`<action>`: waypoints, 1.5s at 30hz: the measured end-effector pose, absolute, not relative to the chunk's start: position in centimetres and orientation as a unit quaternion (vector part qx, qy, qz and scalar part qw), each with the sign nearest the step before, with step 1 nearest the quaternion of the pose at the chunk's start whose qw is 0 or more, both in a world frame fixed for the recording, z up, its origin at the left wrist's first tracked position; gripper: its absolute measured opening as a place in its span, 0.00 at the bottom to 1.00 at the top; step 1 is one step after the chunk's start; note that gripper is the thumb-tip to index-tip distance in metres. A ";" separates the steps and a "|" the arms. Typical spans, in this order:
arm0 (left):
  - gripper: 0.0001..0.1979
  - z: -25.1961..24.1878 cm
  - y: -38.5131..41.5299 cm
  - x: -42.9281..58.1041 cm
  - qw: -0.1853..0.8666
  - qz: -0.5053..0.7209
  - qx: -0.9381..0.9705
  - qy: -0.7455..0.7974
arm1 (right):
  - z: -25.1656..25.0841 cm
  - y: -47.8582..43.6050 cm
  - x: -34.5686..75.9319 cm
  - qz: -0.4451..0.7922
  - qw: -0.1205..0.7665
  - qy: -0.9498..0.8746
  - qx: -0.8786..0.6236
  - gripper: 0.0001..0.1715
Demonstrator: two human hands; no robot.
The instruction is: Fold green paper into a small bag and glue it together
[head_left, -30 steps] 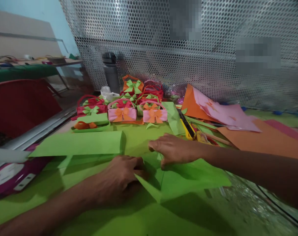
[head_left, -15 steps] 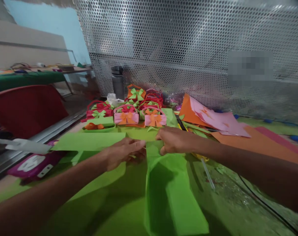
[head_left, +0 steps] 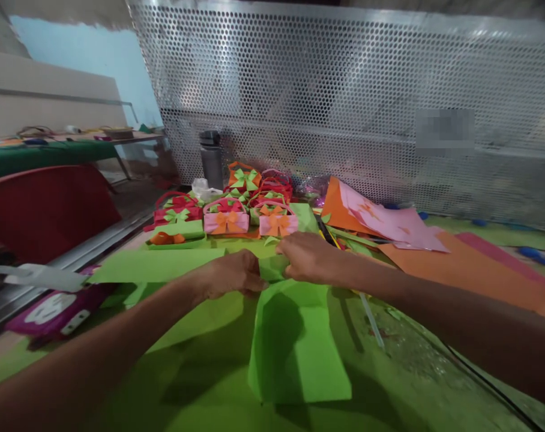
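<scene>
A bright green foam or felt sheet, folded near its far end, hangs toward me between my hands. My left hand pinches the left edge of its folded flap. On the flap's right side, my right hand is closed with its fingers curled over the edge. Whether the sheet is foam, felt or paper I cannot tell. Just left of my left hand lies a lighter green strip. Beyond my hands stand small pink bags with orange bows.
Red bags and a dark bottle stand farther back. Pink sheets and orange sheets lie at the right. A purple case and a white glue gun are at left, a clear glue stick at right.
My left hand has closed onto the flap's left edge, its fingers having been looser before. The green sheet's near end has lifted and shifted slightly left. The view has tilted up a little.
</scene>
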State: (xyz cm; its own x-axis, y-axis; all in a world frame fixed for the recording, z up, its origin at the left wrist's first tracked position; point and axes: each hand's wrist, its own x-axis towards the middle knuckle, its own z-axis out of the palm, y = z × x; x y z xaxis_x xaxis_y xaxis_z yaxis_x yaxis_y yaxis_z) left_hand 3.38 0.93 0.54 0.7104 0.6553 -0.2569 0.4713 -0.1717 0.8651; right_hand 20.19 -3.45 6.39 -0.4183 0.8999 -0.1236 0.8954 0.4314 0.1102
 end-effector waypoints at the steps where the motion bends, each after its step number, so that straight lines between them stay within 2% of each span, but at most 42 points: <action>1: 0.15 0.5 0.9 3.3 0.518 0.090 0.765 0.372 | 6.4 -3.5 20.1 0.015 0.084 0.843 0.532 0.17; 8: 0.15 -0.7 1.2 2.6 0.491 0.101 0.784 0.366 | 6.8 -4.7 18.8 0.019 0.106 0.846 0.522 0.12; 11: 0.14 -1.2 1.2 2.4 0.498 0.099 0.782 0.361 | 7.0 -5.3 18.3 0.017 0.113 0.845 0.522 0.15; 13: 0.14 -1.2 1.0 2.4 0.510 0.101 0.775 0.360 | 7.0 -5.4 17.9 0.020 0.114 0.844 0.523 0.15; 18: 0.11 -0.5 0.3 2.6 0.570 0.106 0.732 0.357 | 6.4 -5.1 17.3 0.023 0.121 0.843 0.524 0.09; 23: 0.05 -0.3 0.2 2.6 0.638 0.104 0.671 0.364 | 5.9 -4.9 17.1 0.033 0.120 0.838 0.532 0.09; 27: 0.08 0.3 -0.2 2.7 0.657 0.104 0.647 0.373 | 5.1 -4.6 16.9 0.046 0.117 0.842 0.525 0.06; 33: 0.10 0.5 -0.6 2.9 0.629 0.119 0.671 0.375 | 3.9 -4.3 16.7 0.080 0.094 0.850 0.512 0.04; 36: 0.07 0.0 -0.4 2.8 0.612 0.123 0.683 0.379 | 3.7 -4.6 16.7 0.087 0.090 0.857 0.500 0.06; 41: 0.10 -0.6 0.0 2.8 0.589 0.126 0.710 0.365 | 3.9 -5.1 16.8 0.091 0.100 0.874 0.468 0.09; 45: 0.07 -0.7 0.1 2.8 0.572 0.117 0.733 0.350 | 4.3 -5.7 17.1 0.062 0.115 0.887 0.444 0.12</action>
